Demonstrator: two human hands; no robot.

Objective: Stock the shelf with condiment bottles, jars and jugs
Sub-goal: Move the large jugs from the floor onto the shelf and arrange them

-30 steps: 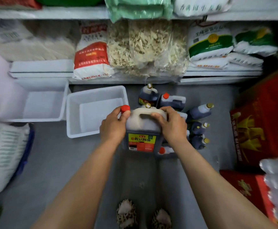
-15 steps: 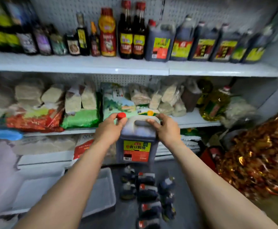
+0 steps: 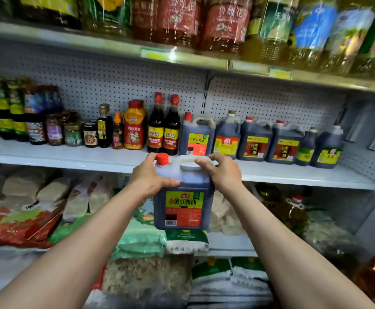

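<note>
I hold a dark soy sauce jug point(image 3: 183, 204) with a red cap and a green, yellow and red label in the air, just in front of and slightly below the white condiment shelf point(image 3: 70, 156). My left hand point(image 3: 152, 179) grips its shoulder beside the cap. My right hand point(image 3: 221, 171) grips the top handle. A matching jug point(image 3: 196, 136) stands on the shelf directly behind, with several more dark jugs point(image 3: 269, 141) to its right and bottles and jars point(image 3: 135, 126) to its left.
An upper shelf point(image 3: 182, 56) carries large oil bottles point(image 3: 226, 21). Below the condiment shelf lie bagged noodles and dry goods point(image 3: 37, 208) and an oil jug point(image 3: 293, 210). Bare shelf board shows in front of the stocked row.
I lifted the jug from the floor pile up to shelf height. My view rose from the floor to the condiment shelf. Both hands kept their grip.
</note>
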